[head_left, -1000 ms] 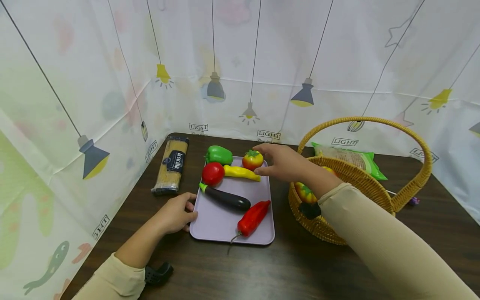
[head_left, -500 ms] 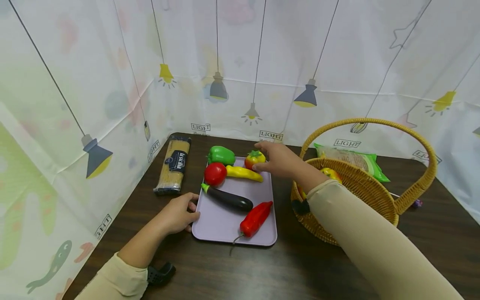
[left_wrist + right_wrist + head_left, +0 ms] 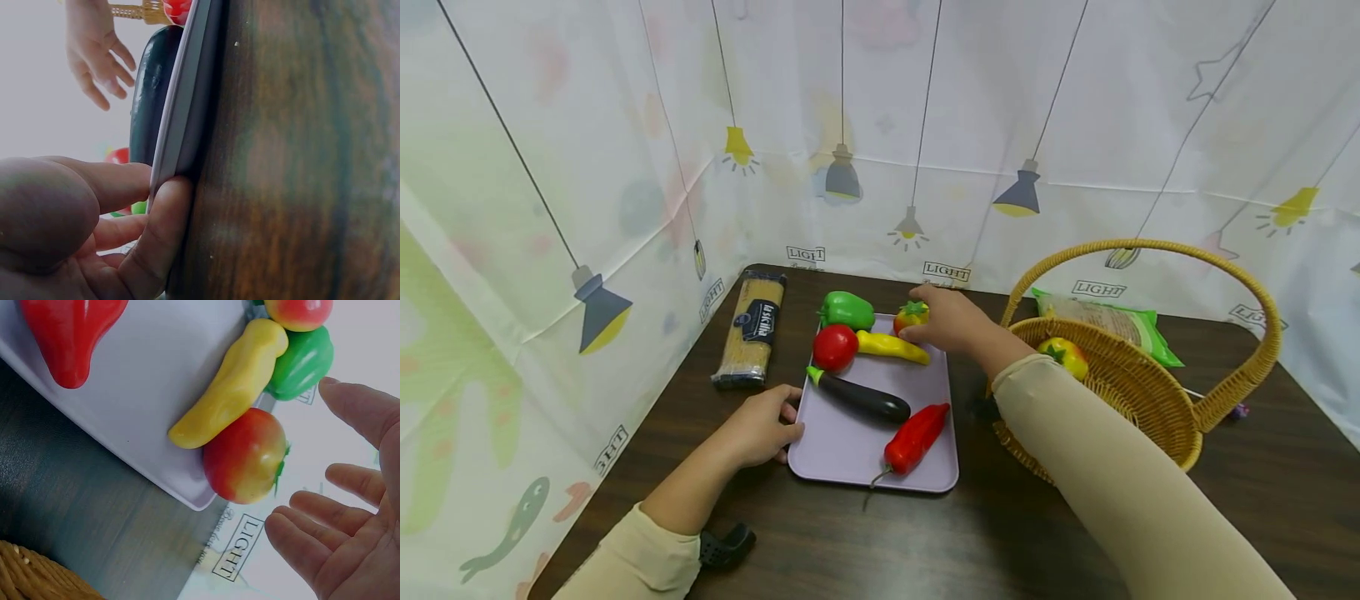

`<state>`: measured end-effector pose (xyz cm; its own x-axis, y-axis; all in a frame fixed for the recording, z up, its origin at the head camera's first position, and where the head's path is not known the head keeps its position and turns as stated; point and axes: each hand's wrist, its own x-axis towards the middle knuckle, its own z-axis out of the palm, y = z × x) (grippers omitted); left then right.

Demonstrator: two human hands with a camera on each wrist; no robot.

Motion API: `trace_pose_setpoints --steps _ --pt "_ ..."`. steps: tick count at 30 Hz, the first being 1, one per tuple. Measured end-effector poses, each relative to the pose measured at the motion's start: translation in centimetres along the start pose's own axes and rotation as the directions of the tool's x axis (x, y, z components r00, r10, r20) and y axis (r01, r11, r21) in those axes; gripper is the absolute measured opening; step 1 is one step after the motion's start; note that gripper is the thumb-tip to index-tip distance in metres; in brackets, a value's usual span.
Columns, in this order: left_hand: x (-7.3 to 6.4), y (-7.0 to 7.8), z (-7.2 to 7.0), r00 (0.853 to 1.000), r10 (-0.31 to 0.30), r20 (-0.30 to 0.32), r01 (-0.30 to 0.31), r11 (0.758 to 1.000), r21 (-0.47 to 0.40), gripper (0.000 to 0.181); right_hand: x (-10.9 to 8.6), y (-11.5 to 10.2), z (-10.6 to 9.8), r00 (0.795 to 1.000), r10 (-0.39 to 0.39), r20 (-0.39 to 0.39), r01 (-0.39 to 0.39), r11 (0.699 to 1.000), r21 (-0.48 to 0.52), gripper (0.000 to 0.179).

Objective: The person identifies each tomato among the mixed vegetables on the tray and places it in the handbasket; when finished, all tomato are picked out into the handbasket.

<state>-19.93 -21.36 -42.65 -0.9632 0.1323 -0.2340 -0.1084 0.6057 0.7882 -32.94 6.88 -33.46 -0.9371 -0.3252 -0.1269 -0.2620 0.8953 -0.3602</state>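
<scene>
"Worktop, dark and wood-grained: what stands on it?"

"A wicker basket on the right, and a lilac tray to its left, presumably placed so both are within easy reach."

"Why is the left hand at the tray?"

"It pinches the nearer half of the left rim between thumb and fingers, likely to steady the tray."

"And the right hand?"

"Held well forward, fingers spread and gripping nothing, near the yellow pepper and just beside the red-and-yellow tomato at the tray's far right corner."
</scene>
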Motion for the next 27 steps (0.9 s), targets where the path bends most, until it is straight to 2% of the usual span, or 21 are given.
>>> trace_pose_setpoints --steps 18,27 --pt "0.0 0.0 0.0 1.0 -0.004 0.008 0.004 1.0 0.008 0.053 2.7 0.8 1.6 0.993 0.12 -0.004 -0.12 0.993 -0.007 0.086" --pt "0.1 0.0 0.0 1.0 -0.011 0.006 0.011 1.0 0.004 0.053 3.0 1.1 2.4 0.987 0.158 -0.024 -0.159 0.987 -0.011 0.089"
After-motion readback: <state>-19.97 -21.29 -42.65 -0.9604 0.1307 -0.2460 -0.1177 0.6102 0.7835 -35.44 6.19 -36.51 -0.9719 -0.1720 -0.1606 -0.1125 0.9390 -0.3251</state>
